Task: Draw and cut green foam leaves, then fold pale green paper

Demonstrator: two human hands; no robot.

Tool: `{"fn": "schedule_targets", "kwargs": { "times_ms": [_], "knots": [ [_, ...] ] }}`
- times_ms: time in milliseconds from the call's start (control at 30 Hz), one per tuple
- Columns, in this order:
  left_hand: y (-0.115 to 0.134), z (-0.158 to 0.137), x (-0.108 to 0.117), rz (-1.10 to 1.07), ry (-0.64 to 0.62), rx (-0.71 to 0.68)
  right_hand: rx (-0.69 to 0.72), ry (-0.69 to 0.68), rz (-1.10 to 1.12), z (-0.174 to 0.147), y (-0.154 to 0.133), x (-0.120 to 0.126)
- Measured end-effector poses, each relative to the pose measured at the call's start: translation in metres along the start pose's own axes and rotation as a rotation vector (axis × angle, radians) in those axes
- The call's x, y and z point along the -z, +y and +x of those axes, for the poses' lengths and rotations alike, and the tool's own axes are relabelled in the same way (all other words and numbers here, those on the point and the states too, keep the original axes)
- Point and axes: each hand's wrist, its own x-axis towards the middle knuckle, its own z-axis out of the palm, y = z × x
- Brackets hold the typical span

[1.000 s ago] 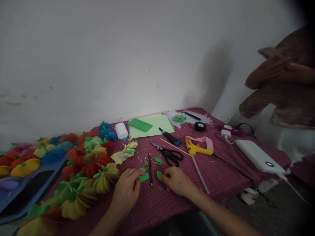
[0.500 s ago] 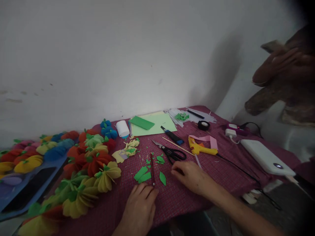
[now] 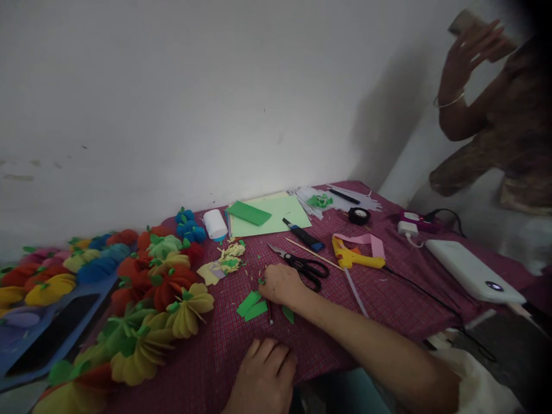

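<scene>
My right hand (image 3: 282, 284) is over the green scraps in the middle of the table, fingertips pinched together at the cloth; what they hold, if anything, is hidden. Beneath it lies a thin dark red stick (image 3: 271, 313) with a pale tip, mostly covered. A green paper leaf (image 3: 288, 314) is partly hidden under my right wrist. Left of it lie green paper pieces (image 3: 255, 310). My left hand (image 3: 265, 374) rests at the table's front edge, its fingers lying loosely on the cloth, apart from the papers. Black-handled scissors (image 3: 304, 267) lie just beyond my right hand.
Colourful paper pumpkins (image 3: 172, 282) crowd the left side, near a dark phone (image 3: 52, 333). Behind are a box cutter (image 3: 304, 234) and green sheets (image 3: 284, 215). Rightward lie a yellow glue gun (image 3: 360, 260), black tape (image 3: 359, 215) and a white power bank (image 3: 470, 270). Another person stands at right.
My right hand has moved left from beside the leaf onto the scraps and stick. My left hand has drawn back toward the table edge. The other person's hand has risen.
</scene>
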Motion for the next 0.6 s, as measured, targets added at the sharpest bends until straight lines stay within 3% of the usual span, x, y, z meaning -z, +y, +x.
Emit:
{"fn": "schedule_targets", "kwargs": {
  "times_ms": [200,367,600],
  "knots": [
    [0.001,0.000,0.002,0.000,0.013,0.000,-0.008,-0.044,-0.036,0.006,0.020,0.024],
    [-0.001,0.000,0.006,-0.016,-0.034,0.016,0.100,-0.085,-0.096,-0.009,0.050,0.053],
    [0.002,0.004,0.001,-0.028,-0.013,0.004,0.077,-0.086,-0.158,-0.018,0.045,0.029]
  ]
}}
